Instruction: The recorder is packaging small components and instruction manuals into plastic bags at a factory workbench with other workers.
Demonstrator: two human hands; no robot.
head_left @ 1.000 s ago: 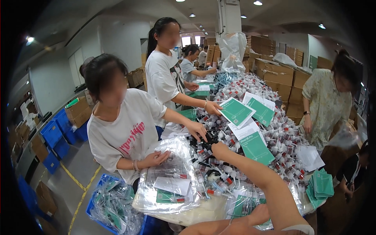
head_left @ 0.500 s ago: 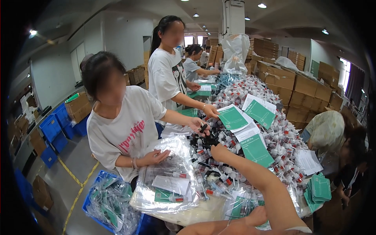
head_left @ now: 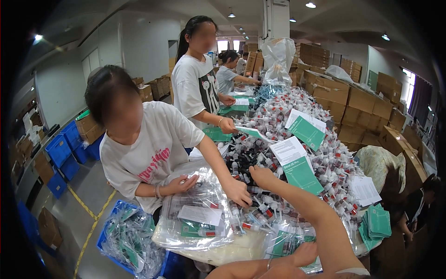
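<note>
While co-workers sort beside me, I work at a tabletop (head_left: 218, 253) heaped with small spray bottles (head_left: 297, 121), far too many to count. From the left: blue crates (head_left: 62, 151) line the floor, and a blue bin (head_left: 121, 237) of bagged goods sits below a person in a white shirt whose hand (head_left: 239, 193) digs into the pile just beside mine. My left hand (head_left: 304, 253) rests low on a clear plastic bag (head_left: 288, 235) holding green leaflets, its fingers curled over the film, apparently holding it. My right hand (head_left: 260, 176) reaches into the bottles (head_left: 253, 211), fingers bent down among them; whether they grip one I cannot tell. I judge the bottles light, stiff and slick, best taken by the body below the nozzle. Two green-and-white leaflets (head_left: 297, 162) lie atop the heap; a green stack (head_left: 376, 223) sits at right.
</note>
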